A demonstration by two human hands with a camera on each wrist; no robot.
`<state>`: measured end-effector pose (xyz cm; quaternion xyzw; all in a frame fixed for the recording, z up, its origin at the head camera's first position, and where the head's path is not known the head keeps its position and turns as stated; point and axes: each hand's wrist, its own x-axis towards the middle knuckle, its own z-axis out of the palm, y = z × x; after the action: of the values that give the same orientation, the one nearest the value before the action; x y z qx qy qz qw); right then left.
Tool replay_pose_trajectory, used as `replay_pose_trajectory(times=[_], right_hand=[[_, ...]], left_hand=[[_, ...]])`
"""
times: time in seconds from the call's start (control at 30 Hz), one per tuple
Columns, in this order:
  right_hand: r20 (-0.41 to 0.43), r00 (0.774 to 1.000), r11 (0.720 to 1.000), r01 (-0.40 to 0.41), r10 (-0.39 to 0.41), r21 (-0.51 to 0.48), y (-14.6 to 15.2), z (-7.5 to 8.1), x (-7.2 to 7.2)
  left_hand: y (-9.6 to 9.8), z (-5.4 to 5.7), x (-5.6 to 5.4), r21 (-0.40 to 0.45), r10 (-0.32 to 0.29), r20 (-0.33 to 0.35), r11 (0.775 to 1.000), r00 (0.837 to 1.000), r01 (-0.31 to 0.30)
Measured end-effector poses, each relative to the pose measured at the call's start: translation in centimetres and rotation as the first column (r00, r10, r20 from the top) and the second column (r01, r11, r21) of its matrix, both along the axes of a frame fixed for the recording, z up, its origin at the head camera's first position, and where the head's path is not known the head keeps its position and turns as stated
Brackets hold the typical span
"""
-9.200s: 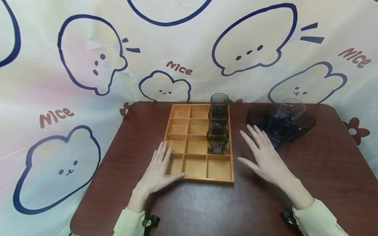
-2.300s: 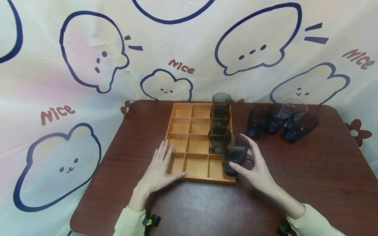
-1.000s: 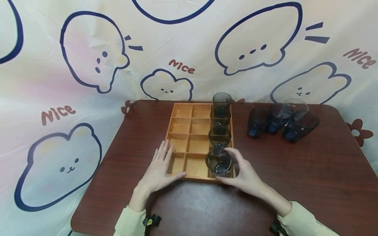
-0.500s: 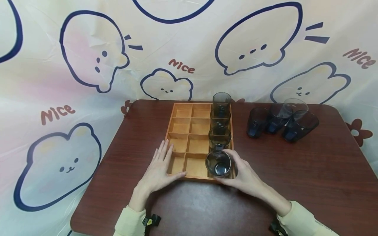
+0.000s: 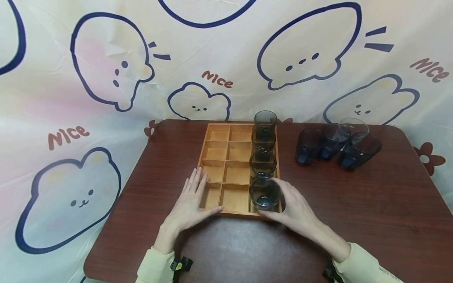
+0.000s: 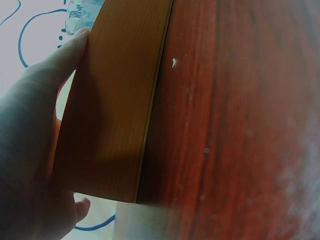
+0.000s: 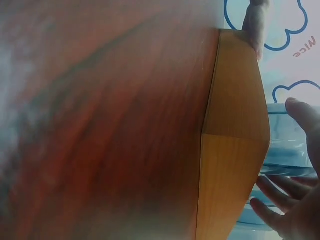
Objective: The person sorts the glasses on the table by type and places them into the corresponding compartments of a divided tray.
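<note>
A wooden divided tray (image 5: 236,199) lies on the table, with a column of smoked drinking glasses along its right side. My right hand (image 5: 299,208) holds the nearest drinking glass (image 5: 264,194) at the front right compartment, thumb on the near side and fingers behind. In the right wrist view that glass (image 7: 287,142) rises above the tray's edge between thumb and fingers. My left hand (image 5: 187,204) rests on the tray's front left corner, fingers spread along the left side and thumb along the front edge. Behind the held glass stand three more, the closest being a glass (image 5: 263,164).
Several dark glasses (image 5: 359,151) stand clustered at the back right of the brown table (image 5: 354,204). A patterned cloth (image 5: 198,51) hangs behind and beside the table.
Over the last seconds my right hand has carried a glass from the right-hand cluster into the front right compartment. It has just shifted slightly right and straightened. My left hand stays put.
</note>
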<state>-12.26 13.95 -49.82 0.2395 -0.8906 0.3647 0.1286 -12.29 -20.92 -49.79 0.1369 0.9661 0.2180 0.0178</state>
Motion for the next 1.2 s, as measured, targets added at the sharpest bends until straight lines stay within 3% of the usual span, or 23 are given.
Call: replay_pose_trajectory(times=[0.23,0.6,0.93,1.2], right_hand=[[-0.070,0.998,0.999,0.010,-0.007,0.037,0.4,0.0,-0.1],[-0.187,0.981,0.979,0.076,-0.040,0.189,1.5,0.5,0.0],[-0.105,0.994,0.968,0.013,0.013,0.249,5.4,1.5,0.1],[-0.091,0.996,0.962,0.036,-0.012,0.270,9.0,1.5,-0.1]], left_hand=[[0.0,-0.1,0.0,0.002,-0.001,0.007,1.000,1.000,0.001],[0.0,-0.1,0.0,0.002,0.004,0.007,1.000,1.000,-0.004],[-0.1,-0.4,-0.1,-0.005,-0.009,-0.025,1.000,1.000,0.009],[-0.1,-0.4,-0.1,-0.006,-0.006,-0.020,1.000,1.000,0.006]])
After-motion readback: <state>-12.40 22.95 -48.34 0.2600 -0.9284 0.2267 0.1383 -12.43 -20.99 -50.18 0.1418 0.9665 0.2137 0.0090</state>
